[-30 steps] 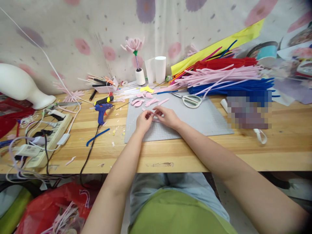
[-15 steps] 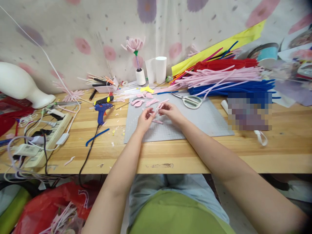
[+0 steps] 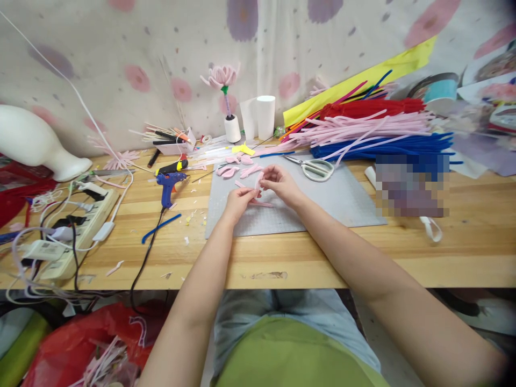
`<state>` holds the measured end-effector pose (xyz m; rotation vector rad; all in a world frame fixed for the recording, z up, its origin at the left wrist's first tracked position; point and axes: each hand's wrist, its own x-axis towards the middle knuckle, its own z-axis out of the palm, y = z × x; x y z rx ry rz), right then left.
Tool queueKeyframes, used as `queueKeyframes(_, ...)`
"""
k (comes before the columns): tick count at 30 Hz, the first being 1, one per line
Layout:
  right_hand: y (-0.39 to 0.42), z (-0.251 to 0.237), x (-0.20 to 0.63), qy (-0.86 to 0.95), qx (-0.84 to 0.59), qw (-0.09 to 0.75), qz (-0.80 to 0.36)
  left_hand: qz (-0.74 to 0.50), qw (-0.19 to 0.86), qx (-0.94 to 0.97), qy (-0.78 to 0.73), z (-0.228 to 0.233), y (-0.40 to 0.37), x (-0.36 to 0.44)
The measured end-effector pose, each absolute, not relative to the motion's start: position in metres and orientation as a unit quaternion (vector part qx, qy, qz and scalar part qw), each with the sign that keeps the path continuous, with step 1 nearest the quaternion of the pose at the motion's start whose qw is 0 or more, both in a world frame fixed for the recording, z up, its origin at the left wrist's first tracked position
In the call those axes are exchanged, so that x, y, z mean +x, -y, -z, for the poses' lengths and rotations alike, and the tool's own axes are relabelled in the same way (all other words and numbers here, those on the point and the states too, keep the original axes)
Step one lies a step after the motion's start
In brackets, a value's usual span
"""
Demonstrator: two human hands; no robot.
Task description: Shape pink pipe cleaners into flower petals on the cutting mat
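Both hands meet over the table (image 3: 322,263), mid-length: I see the left hand (image 3: 238,207) pinching a pink fuzzy strip (image 3: 258,181); the right hand's (image 3: 281,185) fingers curl nearly closed against it, though I can't tell if they grip. Rightward from the table's left end, I have a power strip (image 3: 104,204), blue glue gun (image 3: 166,189), gray mat (image 3: 338,204) beneath the hands, and scissors (image 3: 302,162).

pink fuzzy strip (image 3: 258,180) | short, partly hidden | roughly upright | held between left hand (image 3: 239,204) and right hand (image 3: 284,187)
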<state>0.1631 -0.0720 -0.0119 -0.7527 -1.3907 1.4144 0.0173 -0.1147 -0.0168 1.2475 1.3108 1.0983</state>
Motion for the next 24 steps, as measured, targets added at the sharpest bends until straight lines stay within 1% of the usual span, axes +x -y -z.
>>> queueKeyframes(2,0.071,0.011,0.164,0.572,-0.300,0.500,-0.577,-0.425,0.552,0.507,-0.507,0.013,0.117,0.014)
queueKeyframes(4,0.073,0.009,0.165,0.575,-0.285,0.493,-0.588,-0.401,0.603,0.490,-0.486,0.009,0.119,0.009)
queueKeyframes(7,0.075,0.006,0.167,0.568,-0.264,0.483,-0.612,-0.398,0.629,0.451,-0.492,0.007,0.117,0.006)
queueKeyframes(9,0.075,0.005,0.169,0.562,-0.257,0.479,-0.624,-0.415,0.603,0.441,-0.518,0.009,0.115,0.007)
queueKeyframes(10,0.074,0.005,0.170,0.555,-0.261,0.481,-0.626,-0.430,0.570,0.449,-0.537,0.011,0.114,0.009)
queueKeyframes(13,0.064,0.010,0.178,0.498,-0.303,0.518,-0.626,-0.473,0.395,0.544,-0.570,0.015,0.120,0.022)
queueKeyframes(14,0.058,0.012,0.183,0.465,-0.319,0.539,-0.626,-0.474,0.326,0.596,-0.561,0.016,0.125,0.030)
queueKeyframes(15,0.053,0.014,0.189,0.431,-0.332,0.556,-0.629,-0.457,0.285,0.652,-0.534,0.016,0.130,0.040)
queueKeyframes(16,0.047,0.016,0.195,0.396,-0.338,0.572,-0.634,-0.427,0.275,0.704,-0.496,0.017,0.136,0.053)
queueKeyframes(18,0.037,0.020,0.209,0.355,-0.336,0.596,-0.637,-0.374,0.301,0.758,-0.443,0.018,0.146,0.084)
queueKeyframes(20,0.030,0.023,0.221,0.338,-0.331,0.618,-0.628,-0.344,0.340,0.748,-0.454,0.020,0.151,0.120)
queueKeyframes(22,0.025,0.025,0.233,0.310,-0.325,0.645,-0.618,-0.339,0.360,0.745,-0.448,0.021,0.153,0.153)
queueKeyframes(24,0.022,0.027,0.245,0.291,-0.304,0.662,-0.620,-0.329,0.341,0.782,-0.406,0.022,0.153,0.176)
